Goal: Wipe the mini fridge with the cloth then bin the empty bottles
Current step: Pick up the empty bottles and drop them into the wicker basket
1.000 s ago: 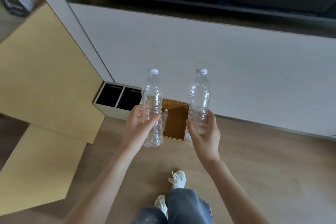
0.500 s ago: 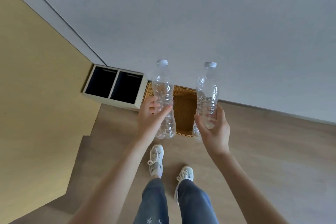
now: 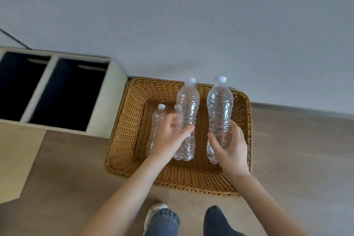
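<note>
The person is standing over a brown woven wicker basket [image 3: 122,120] that is sitting on the pale wooden floor [image 3: 297,159], pushed up against a grey wall [image 3: 172,15]. The left hand [image 3: 170,136] is gripping the left clear plastic bottle [image 3: 188,105] around its ribbed middle, with the fingers [image 3: 186,129] curling round its body. The right hand [image 3: 231,149] is holding the right clear plastic bottle [image 3: 220,105] low on its body, thumb on one side and the other fingers [image 3: 236,130] wrapping the other side.

Both bottles are wearing white caps, are looking empty, and are pointing cap-first toward the wall, side by side and slightly apart. Their bases are showing against the basket's woven bottom; whether they are touching it cannot be told.

A small clear bottle [image 3: 158,119] is lying in the basket just left of the left hand, partly hidden by it. A beige two-compartment box [image 3: 113,97] with dark insides is standing just beside the basket's left rim. Blue jeans [image 3: 162,220] and a pale shoe [image 3: 153,209] are showing at the bottom edge.
</note>
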